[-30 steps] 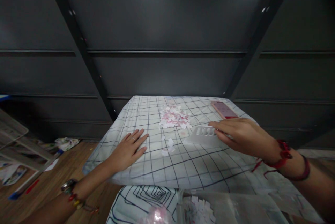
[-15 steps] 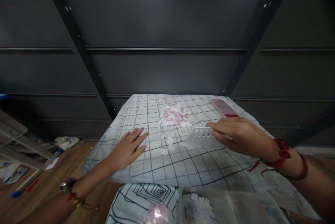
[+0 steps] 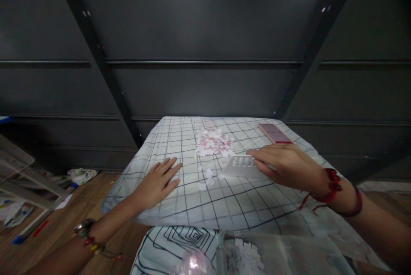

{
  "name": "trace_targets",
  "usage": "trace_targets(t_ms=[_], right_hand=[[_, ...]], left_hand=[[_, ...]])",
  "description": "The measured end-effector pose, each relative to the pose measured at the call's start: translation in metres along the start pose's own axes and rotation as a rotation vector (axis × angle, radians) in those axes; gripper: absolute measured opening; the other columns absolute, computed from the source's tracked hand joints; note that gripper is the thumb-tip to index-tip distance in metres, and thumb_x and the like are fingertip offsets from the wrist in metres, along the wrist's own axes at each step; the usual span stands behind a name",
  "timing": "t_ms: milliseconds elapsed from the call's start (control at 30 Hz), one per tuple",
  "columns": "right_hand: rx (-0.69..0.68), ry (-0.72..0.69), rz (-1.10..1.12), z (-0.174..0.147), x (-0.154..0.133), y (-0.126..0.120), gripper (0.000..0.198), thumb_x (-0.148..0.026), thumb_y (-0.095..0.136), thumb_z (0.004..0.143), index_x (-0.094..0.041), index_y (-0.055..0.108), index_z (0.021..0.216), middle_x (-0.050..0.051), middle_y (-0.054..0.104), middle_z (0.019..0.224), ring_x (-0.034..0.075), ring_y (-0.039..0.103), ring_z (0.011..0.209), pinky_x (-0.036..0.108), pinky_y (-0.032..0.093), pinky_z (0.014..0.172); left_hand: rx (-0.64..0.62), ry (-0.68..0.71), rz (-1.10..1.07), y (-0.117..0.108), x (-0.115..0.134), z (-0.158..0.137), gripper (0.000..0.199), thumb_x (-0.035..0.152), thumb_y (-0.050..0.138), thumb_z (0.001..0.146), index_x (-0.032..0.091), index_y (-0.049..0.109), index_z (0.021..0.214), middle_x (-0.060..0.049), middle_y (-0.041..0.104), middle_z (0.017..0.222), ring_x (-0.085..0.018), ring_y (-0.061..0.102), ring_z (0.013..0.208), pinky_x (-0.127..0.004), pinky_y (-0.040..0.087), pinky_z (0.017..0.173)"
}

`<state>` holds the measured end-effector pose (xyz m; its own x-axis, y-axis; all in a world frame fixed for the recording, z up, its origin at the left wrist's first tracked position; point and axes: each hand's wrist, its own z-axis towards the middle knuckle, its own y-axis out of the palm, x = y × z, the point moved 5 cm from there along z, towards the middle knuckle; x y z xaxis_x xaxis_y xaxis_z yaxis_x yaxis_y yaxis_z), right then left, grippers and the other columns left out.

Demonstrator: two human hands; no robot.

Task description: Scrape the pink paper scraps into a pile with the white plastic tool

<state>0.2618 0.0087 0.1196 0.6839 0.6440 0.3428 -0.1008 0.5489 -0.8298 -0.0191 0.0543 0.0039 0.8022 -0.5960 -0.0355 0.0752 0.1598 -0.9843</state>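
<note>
My right hand [image 3: 279, 163] grips a white flat scraper [image 3: 239, 168] with a row of slots along its top; its lower edge rests on the checked tablecloth [image 3: 205, 206]. Just left of that edge lie a few loose paper scraps [image 3: 208, 174]. Beyond them is a heap of white and pink paper scraps [image 3: 213, 143]. My left hand [image 3: 160, 185] lies flat on the cloth, fingers spread, holding nothing. A phone [image 3: 274, 133] with a pink edge lies past my right hand.
A clear plastic box [image 3: 289, 251] holding white paper scraps [image 3: 245, 258] stands at the near table edge. Left of it, a shiny pink-and-clear object [image 3: 194, 262] sits on patterned fabric [image 3: 173, 240]. Dark panels [image 3: 205, 91] rise behind the table; a white frame [image 3: 28, 185] stands at left.
My right hand has moved slightly left with the scraper, nearer the loose scraps. The left hand stays flat in place.
</note>
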Motion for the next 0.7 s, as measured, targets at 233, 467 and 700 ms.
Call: trace_targets(t_ms=[233, 467, 700], right_hand=[[0.038, -0.025, -0.051, 0.017, -0.015, 0.005, 0.023, -0.015, 0.038, 0.082, -0.015, 0.061, 0.084, 0.002, 0.062, 0.064, 0.012, 0.053, 0.056, 0.026, 0.037, 0.056], [0.004, 0.012, 0.046, 0.01, -0.018, -0.008, 0.022, -0.017, 0.037, 0.083, -0.017, 0.059, 0.081, -0.001, 0.059, 0.059, 0.011, 0.051, 0.053, 0.025, 0.036, 0.054], [0.003, 0.056, -0.084, 0.003, -0.004, 0.003, 0.024, -0.017, 0.037, 0.084, -0.015, 0.06, 0.082, 0.001, 0.061, 0.062, 0.013, 0.053, 0.056, 0.028, 0.036, 0.057]], left_hand=[[0.002, 0.002, 0.008, 0.0, 0.001, 0.001, 0.049, 0.045, 0.026, 0.094, 0.018, 0.038, 0.134, -0.01, 0.03, 0.141, -0.026, 0.025, 0.129, -0.045, 0.025, 0.102], [0.0, 0.002, 0.003, -0.001, 0.001, 0.0, 0.05, 0.047, 0.024, 0.094, 0.019, 0.038, 0.134, -0.01, 0.03, 0.142, -0.026, 0.025, 0.13, -0.045, 0.025, 0.102], [0.014, 0.003, -0.013, 0.001, -0.001, 0.0, 0.05, 0.047, 0.026, 0.094, 0.019, 0.038, 0.133, -0.009, 0.03, 0.142, -0.027, 0.025, 0.129, -0.046, 0.026, 0.102]])
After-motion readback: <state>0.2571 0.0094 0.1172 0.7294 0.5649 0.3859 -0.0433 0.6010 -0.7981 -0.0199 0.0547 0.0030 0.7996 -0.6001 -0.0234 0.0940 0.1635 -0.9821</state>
